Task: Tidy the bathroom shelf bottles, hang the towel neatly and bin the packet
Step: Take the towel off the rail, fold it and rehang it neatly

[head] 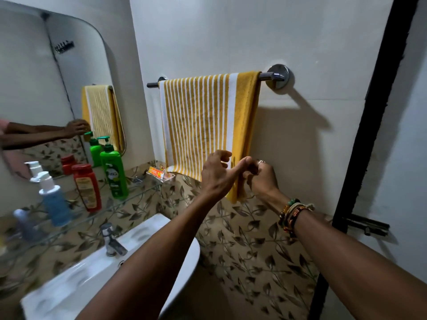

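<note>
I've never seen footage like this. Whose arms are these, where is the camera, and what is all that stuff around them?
There is no machine here: a person wears a wide-angle camera on the head, so you look down along their own arms. It is a bathroom. A yellow-and-white striped towel hangs over a chrome wall rail. The right hand pinches the towel's yellow side border near the bottom; the left hand lays its thumb across that border, though whether its fingers grip is unclear. On the glass shelf at left stand a green pump bottle, a red bottle and a blue bottle with a white pump. Below sits a white basin with a steel tap.
</note>
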`<state>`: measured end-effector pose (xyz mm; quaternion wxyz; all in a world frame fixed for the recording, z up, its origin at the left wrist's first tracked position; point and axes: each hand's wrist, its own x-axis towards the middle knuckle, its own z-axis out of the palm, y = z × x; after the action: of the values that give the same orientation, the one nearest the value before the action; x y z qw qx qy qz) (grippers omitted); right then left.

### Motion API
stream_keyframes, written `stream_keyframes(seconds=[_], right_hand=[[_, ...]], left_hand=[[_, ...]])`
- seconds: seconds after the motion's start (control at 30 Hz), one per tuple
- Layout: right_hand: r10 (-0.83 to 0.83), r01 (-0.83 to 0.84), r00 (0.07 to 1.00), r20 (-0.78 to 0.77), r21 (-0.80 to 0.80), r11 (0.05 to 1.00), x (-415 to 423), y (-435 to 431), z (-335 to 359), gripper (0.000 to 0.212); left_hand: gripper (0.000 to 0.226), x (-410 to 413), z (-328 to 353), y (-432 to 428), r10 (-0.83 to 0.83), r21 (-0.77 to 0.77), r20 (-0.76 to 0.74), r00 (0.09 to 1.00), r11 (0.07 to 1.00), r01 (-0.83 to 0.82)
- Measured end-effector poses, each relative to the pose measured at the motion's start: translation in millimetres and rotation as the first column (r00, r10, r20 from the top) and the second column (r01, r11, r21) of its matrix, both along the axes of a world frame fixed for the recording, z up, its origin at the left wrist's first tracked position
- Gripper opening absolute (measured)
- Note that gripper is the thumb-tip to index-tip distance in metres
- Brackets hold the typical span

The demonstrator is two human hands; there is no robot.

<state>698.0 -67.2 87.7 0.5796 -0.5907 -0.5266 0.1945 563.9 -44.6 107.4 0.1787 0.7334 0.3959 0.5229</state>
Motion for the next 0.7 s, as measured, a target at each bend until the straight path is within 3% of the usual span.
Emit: stream_keyframes(seconds=[0.1, 0.2, 0.37, 0.47, 0.7], right_hand=[[-0.004, 0.004, 1.0, 0.019, 0.0, 1.0, -7.2, -2.6, 1.7, 0.016], [-0.015, 0.015, 1.0, -0.019, -0.004, 1.0, -4.5, -5.7, 1.6, 0.012], [-0.015, 0.005, 0.983, -0.184, -0.053, 0.999, 9.8, -10.0, 0.5, 0.016], [-0.006, -0.017, 0.95, -0.311, -0.071, 0.997, 13.0, -10.2, -1.6, 0.017], [0.032, -0.053, 0.945, -0.324, -0.055, 0.997, -0.4, -13.2, -1.2, 0.016]], left_hand=[[0.023, 3.9, 7.4, -5.8, 0.076, -0.013, 0.005, 0.997, 0.997, -0.076], [0.007, -3.1, 7.2, -9.6, 0.111, 0.011, 0.03, 0.993, 0.994, -0.112], [0.005, -33.3, 11.2, -6.7, 0.239, 0.077, 0.07, 0.969, 0.967, -0.244], [0.016, -43.3, 14.2, -10.5, 0.287, 0.109, 0.053, 0.956, 0.95, -0.292], [0.01, -37.3, 3.5, -16.6, 0.275, 0.278, -0.255, 0.927, 0.939, -0.202]])
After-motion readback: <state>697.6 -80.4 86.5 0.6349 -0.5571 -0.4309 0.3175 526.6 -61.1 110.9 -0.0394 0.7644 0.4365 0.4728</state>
